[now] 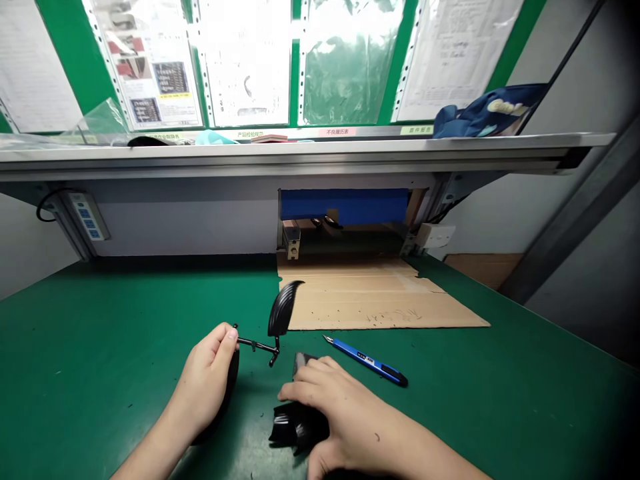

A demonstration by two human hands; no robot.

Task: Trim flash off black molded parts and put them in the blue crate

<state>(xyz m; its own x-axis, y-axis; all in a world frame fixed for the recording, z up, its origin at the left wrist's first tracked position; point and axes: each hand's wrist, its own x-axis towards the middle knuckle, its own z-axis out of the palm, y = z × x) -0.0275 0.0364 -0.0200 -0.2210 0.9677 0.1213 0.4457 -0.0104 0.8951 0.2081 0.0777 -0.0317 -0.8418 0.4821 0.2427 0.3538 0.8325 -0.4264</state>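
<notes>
My left hand (213, 373) is closed, thumb against fingers, on a thin black plastic sprue (257, 345). A curved, ribbed black plastic piece (284, 310) stands up from the sprue's far end. Another dark curved piece (231, 383) hangs beside the left palm, mostly hidden by the hand. My right hand (333, 403) is low over the table, its fingers and thumb around glossy black plastic pieces (295, 427). Those pieces are partly covered by the hand, so their full shape is hidden. A dark grey end (303, 361) shows beyond the right fingertips.
A blue craft knife (367, 361) with a metal tip lies on the green table (125, 320), right of my hands. Behind it is a cardboard sheet (360, 303), reaching under a blue-fronted opening (345, 203). A metal shelf edge (250, 163) crosses above the table; a power strip (89, 216) hangs left.
</notes>
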